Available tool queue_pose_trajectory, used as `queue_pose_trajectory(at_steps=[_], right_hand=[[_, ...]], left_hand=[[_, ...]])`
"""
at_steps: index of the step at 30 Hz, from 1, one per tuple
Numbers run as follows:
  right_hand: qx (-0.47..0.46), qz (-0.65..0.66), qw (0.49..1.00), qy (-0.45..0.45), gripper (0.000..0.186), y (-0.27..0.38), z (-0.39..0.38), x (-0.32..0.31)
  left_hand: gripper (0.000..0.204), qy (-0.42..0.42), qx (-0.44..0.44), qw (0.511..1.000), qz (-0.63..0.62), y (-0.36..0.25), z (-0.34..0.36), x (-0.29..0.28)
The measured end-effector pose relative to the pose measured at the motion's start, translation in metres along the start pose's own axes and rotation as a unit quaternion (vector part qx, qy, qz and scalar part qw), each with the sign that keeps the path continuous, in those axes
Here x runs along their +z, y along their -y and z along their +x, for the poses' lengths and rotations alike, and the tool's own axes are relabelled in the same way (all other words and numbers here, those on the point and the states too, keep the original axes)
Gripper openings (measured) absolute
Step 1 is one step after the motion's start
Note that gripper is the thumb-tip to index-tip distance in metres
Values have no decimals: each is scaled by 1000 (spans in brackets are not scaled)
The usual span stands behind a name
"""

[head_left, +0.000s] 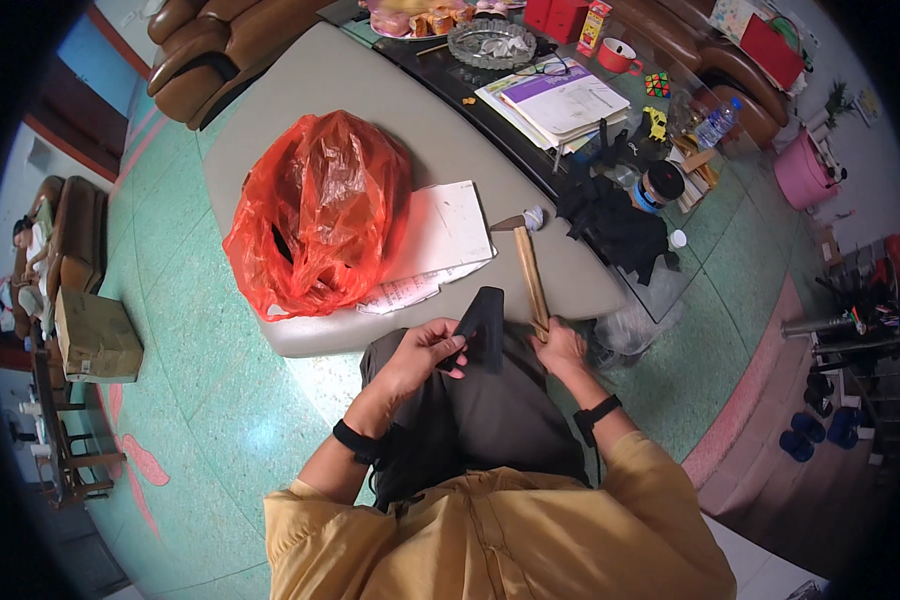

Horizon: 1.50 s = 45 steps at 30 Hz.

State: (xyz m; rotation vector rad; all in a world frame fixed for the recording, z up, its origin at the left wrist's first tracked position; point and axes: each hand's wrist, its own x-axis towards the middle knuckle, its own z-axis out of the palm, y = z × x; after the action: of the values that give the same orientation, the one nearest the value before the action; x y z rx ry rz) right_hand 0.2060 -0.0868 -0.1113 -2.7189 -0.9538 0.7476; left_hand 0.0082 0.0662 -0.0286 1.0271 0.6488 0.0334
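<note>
My left hand (428,352) is closed around a black, flat, angled piece (482,318) held above my lap. Part of that piece blurs into my dark trousers, so its kind is unclear. In my right hand (559,347) is the lower end of a hammer-like tool's wooden handle (532,275). The tool points away from me over the stool edge. At its far end sits a dark wedge-shaped head (507,224) beside a pale round lump (534,217); I cannot tell whether the lump is joined to it.
On the grey padded seat (390,95) lie a red plastic bag (320,210) and white papers (450,230). The dark table (425,65) carries a glass bowl (490,45), books (560,100), a red mug (619,57) and a jar (660,184). A cardboard box (97,335) stands left.
</note>
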Motion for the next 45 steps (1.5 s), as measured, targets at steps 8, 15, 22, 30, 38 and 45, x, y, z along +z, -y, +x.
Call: queue_pose_trajectory(at_steps=[8,15,22,30,38,45], right_hand=[[-166,537,827,11,23,33,-23,-47],[-157,505,841,117,13,44,-46,-54],[-339,265,886,-171,21,60,-75,-71],[-306,316,898,-11,16,51,-72,-77],[-463,200,858,-96,10,63,-106,-71],[-248,447,858,-45,29,59,-99,-79]], left_hand=[[11,46,12,999,-10,4,1,11],[13,51,74,995,49,11,-1,32],[15,25,66,997,-40,11,-9,46],[15,-3,87,996,-31,23,-8,54],[13,-122,91,984,-97,23,-11,62],[13,-148,80,978,-126,15,-17,66]])
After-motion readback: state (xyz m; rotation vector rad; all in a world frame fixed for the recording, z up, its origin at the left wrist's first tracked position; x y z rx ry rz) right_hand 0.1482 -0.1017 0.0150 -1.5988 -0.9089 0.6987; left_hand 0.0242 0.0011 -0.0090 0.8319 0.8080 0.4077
